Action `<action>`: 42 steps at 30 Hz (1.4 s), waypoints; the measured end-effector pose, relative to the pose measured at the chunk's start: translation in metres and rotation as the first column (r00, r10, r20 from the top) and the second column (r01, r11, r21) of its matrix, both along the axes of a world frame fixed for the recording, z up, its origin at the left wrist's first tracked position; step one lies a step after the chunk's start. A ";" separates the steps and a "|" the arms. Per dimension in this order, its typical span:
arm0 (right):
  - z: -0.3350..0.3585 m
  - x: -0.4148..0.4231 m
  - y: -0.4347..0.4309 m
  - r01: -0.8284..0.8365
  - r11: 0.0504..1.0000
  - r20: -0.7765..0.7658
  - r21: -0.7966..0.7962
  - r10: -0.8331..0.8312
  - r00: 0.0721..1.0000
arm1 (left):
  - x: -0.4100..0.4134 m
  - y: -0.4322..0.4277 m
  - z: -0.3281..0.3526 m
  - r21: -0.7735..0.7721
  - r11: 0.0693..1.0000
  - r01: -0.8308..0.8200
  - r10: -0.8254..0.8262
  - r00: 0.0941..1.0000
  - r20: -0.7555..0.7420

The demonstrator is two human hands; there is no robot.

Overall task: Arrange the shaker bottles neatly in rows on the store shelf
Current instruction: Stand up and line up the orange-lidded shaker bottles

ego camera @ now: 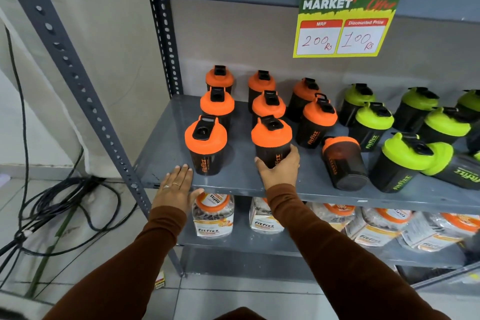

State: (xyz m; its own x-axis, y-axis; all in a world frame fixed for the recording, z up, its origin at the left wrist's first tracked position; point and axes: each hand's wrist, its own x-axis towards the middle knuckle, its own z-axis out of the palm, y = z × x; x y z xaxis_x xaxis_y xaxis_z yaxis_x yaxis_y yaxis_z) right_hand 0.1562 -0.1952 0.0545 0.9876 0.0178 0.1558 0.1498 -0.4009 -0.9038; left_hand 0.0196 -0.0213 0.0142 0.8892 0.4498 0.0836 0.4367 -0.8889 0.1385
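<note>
Black shaker bottles stand on a grey metal shelf. Several orange-lidded ones form two columns at the left, with two more upright to their right. My right hand grips the front orange-lidded bottle of the second column, upright on the shelf. My left hand lies flat on the shelf's front edge, fingers apart, just left of the front bottle of the first column. One orange-lidded bottle lies tipped over to the right. Green-lidded bottles stand further right, one lying on its side.
A price sign hangs from the shelf above. The lower shelf holds jars with orange lids. A slotted upright post frames the left side. Black cables lie on the tiled floor at the left.
</note>
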 end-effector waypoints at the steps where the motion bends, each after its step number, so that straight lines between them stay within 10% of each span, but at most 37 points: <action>1: -0.001 -0.001 0.000 0.012 0.999 -0.022 0.043 -0.011 1.000 | -0.001 0.000 0.001 0.012 1.000 0.007 -0.007 1.000 0.009; 18: -0.003 -0.011 -0.019 -0.026 1.000 -0.073 0.009 0.027 0.997 | -0.010 -0.057 -0.019 0.098 0.993 0.066 -0.073 0.995 0.064; 28: 0.035 0.043 -0.111 0.074 0.814 0.281 -0.576 0.112 0.953 | 0.069 -0.184 -0.007 0.208 0.828 0.522 -0.528 0.849 -0.026; 37: 0.039 0.089 -0.130 -0.123 0.656 -0.113 -0.744 0.059 0.992 | 0.111 -0.214 -0.009 0.192 0.920 0.343 -0.354 0.935 0.025; 42: 0.036 0.082 -0.142 -0.152 0.808 -0.098 -0.569 0.117 0.988 | 0.114 -0.218 -0.012 0.224 0.933 0.282 -0.313 0.942 0.117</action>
State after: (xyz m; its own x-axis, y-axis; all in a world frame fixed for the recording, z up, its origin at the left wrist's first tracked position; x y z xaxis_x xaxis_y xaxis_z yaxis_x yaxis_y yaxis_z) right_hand 0.2382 -0.3370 0.0901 0.9753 0.2200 0.0200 0.1976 -0.8285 -0.5240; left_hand 0.1338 -0.2392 0.0024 0.9499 0.1259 0.2859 0.1356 -0.9907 -0.0142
